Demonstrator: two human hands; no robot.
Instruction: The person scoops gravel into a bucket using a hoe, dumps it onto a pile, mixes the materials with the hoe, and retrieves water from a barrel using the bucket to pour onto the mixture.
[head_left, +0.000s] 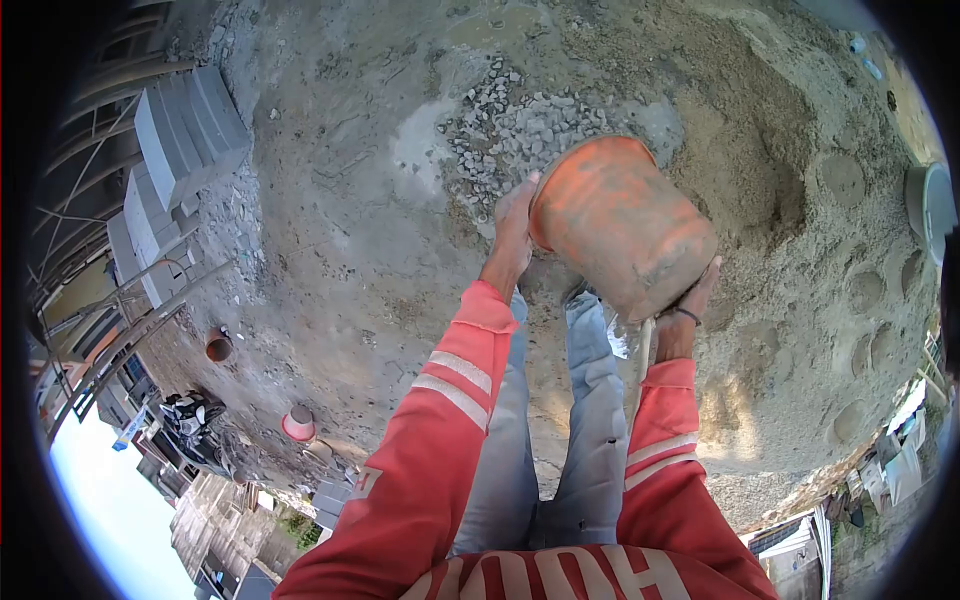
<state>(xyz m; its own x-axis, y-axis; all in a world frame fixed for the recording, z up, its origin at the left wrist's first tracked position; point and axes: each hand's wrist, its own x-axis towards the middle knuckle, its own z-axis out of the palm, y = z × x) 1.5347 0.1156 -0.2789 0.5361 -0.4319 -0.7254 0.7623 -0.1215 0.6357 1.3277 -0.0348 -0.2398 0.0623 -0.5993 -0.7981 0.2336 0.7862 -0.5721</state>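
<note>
An orange bucket [625, 225], smeared with grey dirt, is held up tilted in front of my legs, its rim toward the upper left. My left hand [514, 222] grips the rim side, fingers closed at its edge. Under the base, my right hand [700, 290] supports the bucket, with part of its fingers hidden behind it. A pile of grey gravel [540, 125] lies on the ground just beyond the rim. The bucket's inside faces away from me, so its contents are hidden.
Grey blocks [190, 130] are stacked at the left beside wooden poles. A sand heap [750, 130] spreads to the right of the gravel. Another bucket [298, 423] and a brown container [219, 346] stand lower left. A pale round tub [938, 212] sits at the right edge.
</note>
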